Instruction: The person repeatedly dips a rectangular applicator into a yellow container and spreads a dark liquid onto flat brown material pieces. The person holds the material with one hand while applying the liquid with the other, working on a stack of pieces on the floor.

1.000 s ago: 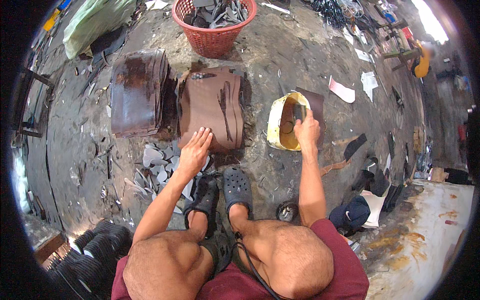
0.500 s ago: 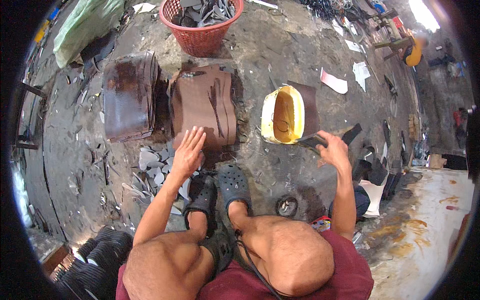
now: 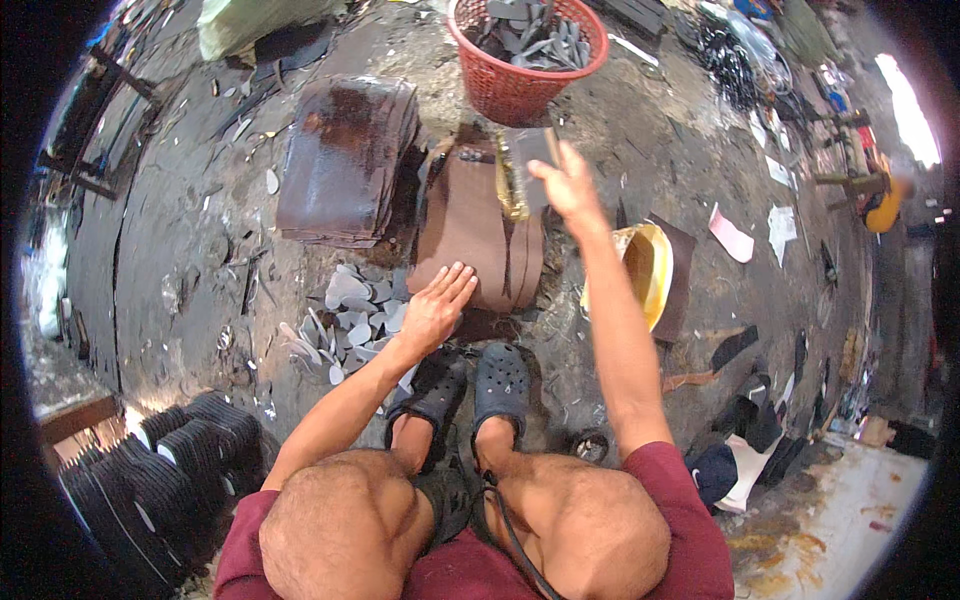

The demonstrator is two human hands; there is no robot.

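Note:
My left hand [image 3: 440,305] lies flat, fingers stretched, on the near edge of a stack of brown sheets [image 3: 463,225] in front of my feet. Over the far right part of that stack, my right hand [image 3: 570,190] grips a flat dark glue spreader [image 3: 530,168], its left edge coated with wet yellow glue. Partly behind my right forearm stands a glue tub [image 3: 660,278] with yellow residue around its inside; it rests on a dark brown sheet [image 3: 683,265].
Left of the brown sheets is a glossy dark stack [image 3: 345,165]. Grey cut pieces [image 3: 350,315] lie heaped near my left forearm. A red basket [image 3: 525,92] of grey pieces stands beyond. Black sole-shaped pieces [image 3: 180,470] are stacked at lower left; paper scraps [image 3: 730,235] lie right.
My right hand has left the tub's side and swung up and left over the brown sheets with the spreader. My left hand stays on the stack. The whole view has shifted.

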